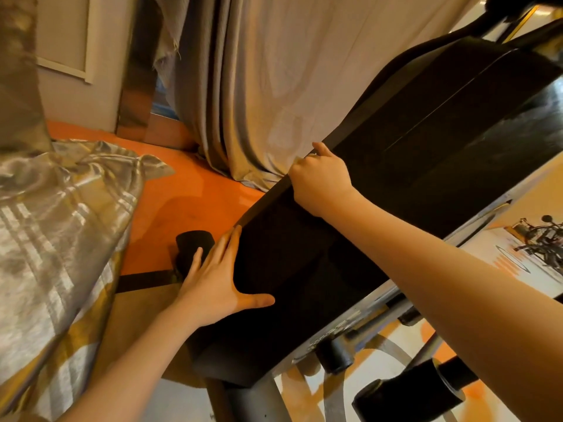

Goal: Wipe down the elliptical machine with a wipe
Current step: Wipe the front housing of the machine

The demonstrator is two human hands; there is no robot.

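Warm, dim orange-tinted light, soft overall focus, wide-angle bending at the edges.

Fingertips of the right hand [320,178] curled out of sight over the far edge of the elliptical machine's black housing [426,153]; any wipe beneath them impossible to make out. Upper end of that housing cut off by the right and top picture edges. Printed floor mat [524,251] right of the housing blurred, partly covered. Both forearms cropped at the bottom edge.
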